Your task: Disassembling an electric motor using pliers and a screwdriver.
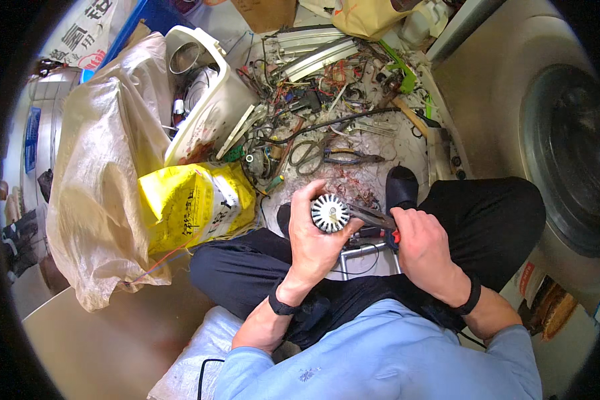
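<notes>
My left hand [310,243] is wrapped round a white round part with radial fins [330,213], its finned face turned up. A pair of pliers [372,217] with red on its handle is in my right hand [423,250], fingers closed round the handles. The jaws meet the right edge of the finned part; whether they grip it I cannot tell. Both hands are above my lap, between my bent knees. On the floor beyond lie scissors [305,159], another pair of pliers [350,157] and a screwdriver [274,185] with a green and yellow handle.
Tangled wires and scrap [333,100] cover the floor ahead. At left stand a white bin [223,113] holding metal pieces, a yellow bag [180,207] and a large pale sack [107,167]. A machine with a round door [573,160] closes off the right side.
</notes>
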Tool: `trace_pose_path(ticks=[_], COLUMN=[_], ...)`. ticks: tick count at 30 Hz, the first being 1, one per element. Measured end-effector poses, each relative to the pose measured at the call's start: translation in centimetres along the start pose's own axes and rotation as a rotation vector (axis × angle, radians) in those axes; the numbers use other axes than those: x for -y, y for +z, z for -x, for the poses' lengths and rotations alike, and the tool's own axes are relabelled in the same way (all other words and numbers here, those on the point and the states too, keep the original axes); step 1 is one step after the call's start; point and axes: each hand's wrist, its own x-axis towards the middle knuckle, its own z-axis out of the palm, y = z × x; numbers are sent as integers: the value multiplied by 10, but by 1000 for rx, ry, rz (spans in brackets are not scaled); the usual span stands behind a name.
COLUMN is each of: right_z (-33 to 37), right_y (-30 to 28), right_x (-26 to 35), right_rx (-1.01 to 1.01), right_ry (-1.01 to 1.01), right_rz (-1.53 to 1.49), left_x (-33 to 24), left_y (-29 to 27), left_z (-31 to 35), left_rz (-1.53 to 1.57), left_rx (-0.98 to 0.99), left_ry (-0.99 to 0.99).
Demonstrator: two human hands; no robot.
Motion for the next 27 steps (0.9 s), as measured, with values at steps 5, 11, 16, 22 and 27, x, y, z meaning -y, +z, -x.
trace_pose_path(ticks=[5, 11, 16, 22, 27], right_z=[1, -1, 0, 4, 5], right_y=[5, 11, 13, 18, 11], right_x=[4, 9, 8, 1, 9], right_rx=[-34, -63, -57, -17, 194], right_ry=[0, 11, 10, 20, 191], right_rz=[121, 231, 223, -44, -573], left_x=[-2, 4, 4, 7, 8], left_y=[-1, 6, 4, 2, 6], left_z=[-2, 2, 3, 6, 8], left_rz=[-234, -87, -188, -196, 15], left_rx=[-7, -44, -51, -70, -67], left_ry=[168, 151, 158, 221, 91])
